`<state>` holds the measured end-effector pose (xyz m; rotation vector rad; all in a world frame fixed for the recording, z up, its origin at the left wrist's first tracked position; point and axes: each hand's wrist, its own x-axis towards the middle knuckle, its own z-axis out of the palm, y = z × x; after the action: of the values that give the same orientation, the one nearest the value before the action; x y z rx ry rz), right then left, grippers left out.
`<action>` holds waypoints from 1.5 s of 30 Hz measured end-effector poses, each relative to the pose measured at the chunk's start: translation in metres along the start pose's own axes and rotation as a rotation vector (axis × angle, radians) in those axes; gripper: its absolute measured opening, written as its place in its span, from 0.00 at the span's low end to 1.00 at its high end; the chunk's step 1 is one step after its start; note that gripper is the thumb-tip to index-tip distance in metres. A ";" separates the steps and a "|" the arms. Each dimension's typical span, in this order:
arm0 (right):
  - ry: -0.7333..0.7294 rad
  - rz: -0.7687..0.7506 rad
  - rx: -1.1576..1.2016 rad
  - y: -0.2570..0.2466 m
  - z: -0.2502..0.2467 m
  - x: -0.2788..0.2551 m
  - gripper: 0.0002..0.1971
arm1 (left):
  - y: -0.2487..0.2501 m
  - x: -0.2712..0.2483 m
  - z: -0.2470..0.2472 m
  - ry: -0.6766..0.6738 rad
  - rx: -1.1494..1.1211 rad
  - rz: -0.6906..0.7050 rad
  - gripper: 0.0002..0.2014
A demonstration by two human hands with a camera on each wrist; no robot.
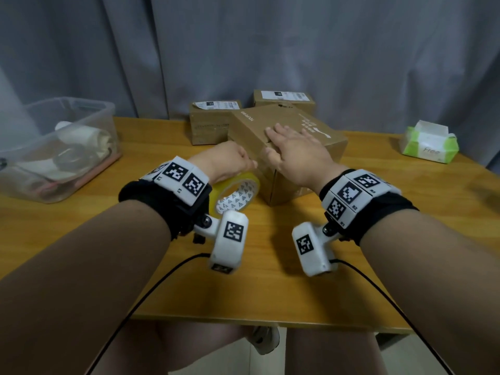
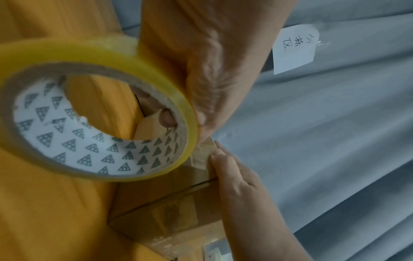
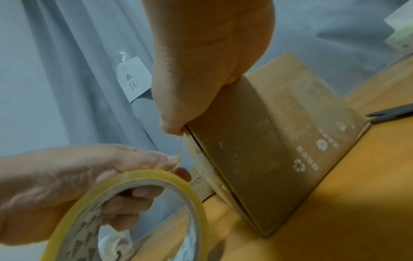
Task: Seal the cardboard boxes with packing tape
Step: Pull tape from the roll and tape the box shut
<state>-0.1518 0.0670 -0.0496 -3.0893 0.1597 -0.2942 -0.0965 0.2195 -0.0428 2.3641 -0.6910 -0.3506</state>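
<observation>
A brown cardboard box (image 1: 311,125) sits turned corner-on at the middle of the wooden table (image 1: 243,280). My right hand (image 1: 295,150) lies flat on its closed top, fingers straight, the thumb pressing on the near top edge (image 3: 174,127). My left hand (image 1: 224,159) grips a roll of yellowish clear packing tape (image 1: 235,190) just left of the box, fingers hooked through its core (image 3: 134,194). A short strip of clear tape (image 3: 178,151) runs from the roll (image 2: 100,114) to the box edge under the right thumb. Older tape shows on the box side (image 2: 170,211).
Two smaller labelled cardboard boxes (image 1: 213,123) (image 1: 284,100) stand behind, against the grey curtain. A clear plastic bin (image 1: 54,147) with oddments is at the left, a green tissue pack (image 1: 430,142) at the right. Dark scissors (image 3: 391,113) lie beyond the box.
</observation>
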 end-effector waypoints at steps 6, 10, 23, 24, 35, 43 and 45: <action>0.092 0.059 -0.025 -0.011 0.007 -0.001 0.30 | -0.012 -0.002 0.004 0.074 -0.249 0.005 0.13; 0.106 0.059 -0.078 -0.009 0.010 0.000 0.35 | -0.013 -0.002 0.007 0.086 -0.305 0.009 0.13; 0.142 0.025 -0.062 -0.006 0.015 0.001 0.31 | -0.014 -0.002 0.013 0.111 -0.312 0.032 0.16; 0.134 0.021 -0.069 -0.004 0.015 0.001 0.32 | -0.012 -0.002 0.012 0.094 -0.300 0.021 0.16; 0.136 0.024 -0.047 -0.002 0.014 0.002 0.30 | -0.004 0.001 0.006 0.082 -0.053 -0.036 0.11; 0.125 0.021 -0.054 -0.004 0.014 0.002 0.30 | -0.010 0.003 0.011 0.159 -0.374 0.001 0.07; 0.142 0.017 -0.022 -0.004 0.015 0.002 0.28 | -0.008 0.002 0.013 0.159 -0.379 -0.005 0.08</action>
<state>-0.1464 0.0714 -0.0636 -3.0862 0.1945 -0.5154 -0.0969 0.2170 -0.0578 2.0081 -0.4947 -0.2651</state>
